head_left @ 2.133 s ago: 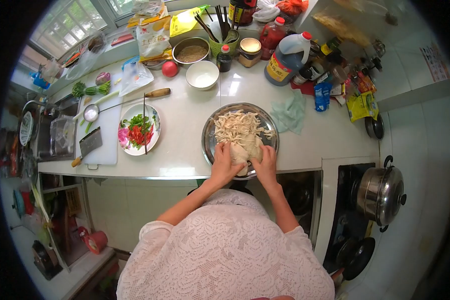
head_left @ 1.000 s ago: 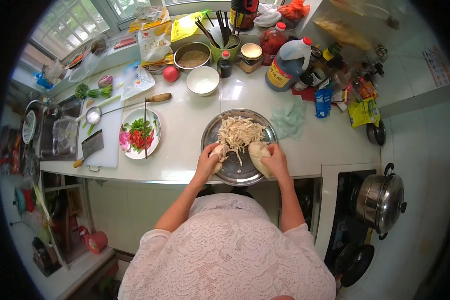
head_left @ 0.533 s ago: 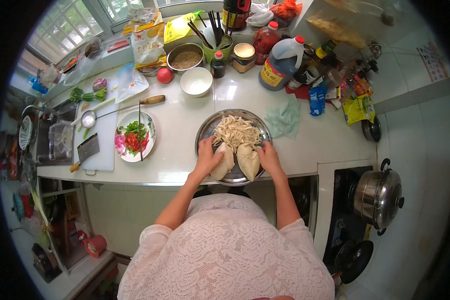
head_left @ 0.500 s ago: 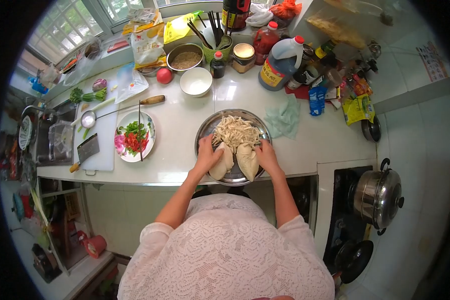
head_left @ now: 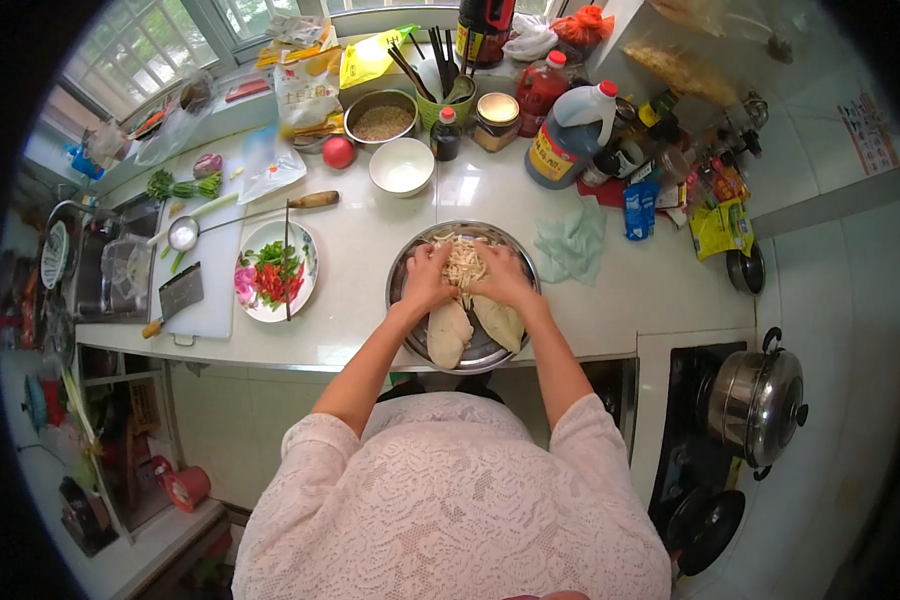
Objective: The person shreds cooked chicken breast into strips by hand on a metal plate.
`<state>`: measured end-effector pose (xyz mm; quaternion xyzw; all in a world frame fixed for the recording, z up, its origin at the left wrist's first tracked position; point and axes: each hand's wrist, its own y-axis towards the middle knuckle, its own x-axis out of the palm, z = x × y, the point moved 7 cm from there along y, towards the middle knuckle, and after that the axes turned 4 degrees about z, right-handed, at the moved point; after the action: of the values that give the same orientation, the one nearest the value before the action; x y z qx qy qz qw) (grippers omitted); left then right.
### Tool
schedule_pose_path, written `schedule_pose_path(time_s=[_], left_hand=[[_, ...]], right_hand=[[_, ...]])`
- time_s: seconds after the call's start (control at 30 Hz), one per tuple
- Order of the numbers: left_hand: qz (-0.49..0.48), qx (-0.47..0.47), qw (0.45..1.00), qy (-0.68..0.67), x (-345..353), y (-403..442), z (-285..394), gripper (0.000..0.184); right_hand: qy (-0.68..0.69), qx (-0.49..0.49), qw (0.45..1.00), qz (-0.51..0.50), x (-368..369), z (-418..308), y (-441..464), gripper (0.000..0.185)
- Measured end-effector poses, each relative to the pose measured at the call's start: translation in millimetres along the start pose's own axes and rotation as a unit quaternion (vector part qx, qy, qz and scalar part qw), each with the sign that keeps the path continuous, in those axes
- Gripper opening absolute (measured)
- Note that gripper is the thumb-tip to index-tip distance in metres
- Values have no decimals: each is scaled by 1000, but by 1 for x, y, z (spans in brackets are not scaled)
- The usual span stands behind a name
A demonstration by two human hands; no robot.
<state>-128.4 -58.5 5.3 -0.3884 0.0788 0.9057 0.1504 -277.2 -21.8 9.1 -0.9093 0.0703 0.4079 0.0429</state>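
A round steel plate [head_left: 482,352] sits near the counter's front edge. At its far side lies a pile of shredded chicken [head_left: 464,262]. My left hand [head_left: 427,281] presses on the pile from the left and my right hand [head_left: 504,274] from the right, their fingers curved around it. Part of the pile is hidden under the fingers. Closer to me on the plate are two whole pieces of chicken breast: the left piece [head_left: 450,334] lies below my left hand, and the right piece [head_left: 498,322] is partly covered by my right hand.
Left of the plate stands a dish [head_left: 308,262] of chopped peppers with chopsticks [head_left: 288,255] across it. A cleaver [head_left: 181,290] lies on the white cutting board [head_left: 210,318]. Behind are a white bowl [head_left: 402,167] and bottles. A pale green cloth [head_left: 570,243] and a pot [head_left: 755,405] are to the right.
Both hands have moved from the plate's sides, beside the chicken breasts, inward and away from me onto the shredded chicken. The pile is now squeezed narrower, and the breast pieces have shifted slightly.
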Motion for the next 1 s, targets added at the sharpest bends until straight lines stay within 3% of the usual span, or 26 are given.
schedule_pose_path(time_s=[0.07, 0.1, 0.23, 0.3, 0.37, 0.53, 0.63, 0.7, 0.77, 0.83, 0.9, 0.93, 1.0], left_hand=[[-8, 38, 999, 23, 11, 6, -3, 54], [-18, 17, 999, -23, 17, 13, -12, 51], [-53, -42, 991, -119, -4, 19, -17, 41], [-32, -38, 989, -137, -27, 13, -9, 31], [-55, -91, 953, -283, -33, 11, -16, 30], [-8, -56, 950, -306, -38, 12, -25, 29], [-21, -92, 965, -243, -37, 8, -35, 30], [-6, -85, 936, -341, -29, 6, -42, 31], [-19, -93, 939, -329, -17, 1, -49, 33], [-33, -100, 943, -317, -11, -6, -47, 36], [41, 121, 990, -61, -19, -16, -13, 38], [74, 115, 991, -3, -20, -21, -7, 33], [65, 74, 995, -23, -18, -14, -21, 33]], right_hand=[[-153, -26, 988, 28, 10, -26, -3, 52], [-153, -31, 987, 27, 16, -21, 4, 52], [13, -29, 999, 2, 10, -3, 23, 49], [208, 2, 977, -37, -4, -9, 22, 38], [225, -7, 973, -54, -18, -18, 22, 36], [371, 26, 926, -67, -32, -25, 23, 32], [337, 24, 940, -52, -23, -6, 24, 32], [311, 36, 948, -56, -10, 7, 21, 33], [285, 47, 956, -58, -2, 16, 16, 35], [44, -83, 995, -35, -1, -14, 3, 40], [14, -111, 992, -55, 13, -24, -5, 44], [15, -112, 992, -59, 17, -26, -6, 41], [16, -118, 991, -67, 18, -29, -2, 39]])
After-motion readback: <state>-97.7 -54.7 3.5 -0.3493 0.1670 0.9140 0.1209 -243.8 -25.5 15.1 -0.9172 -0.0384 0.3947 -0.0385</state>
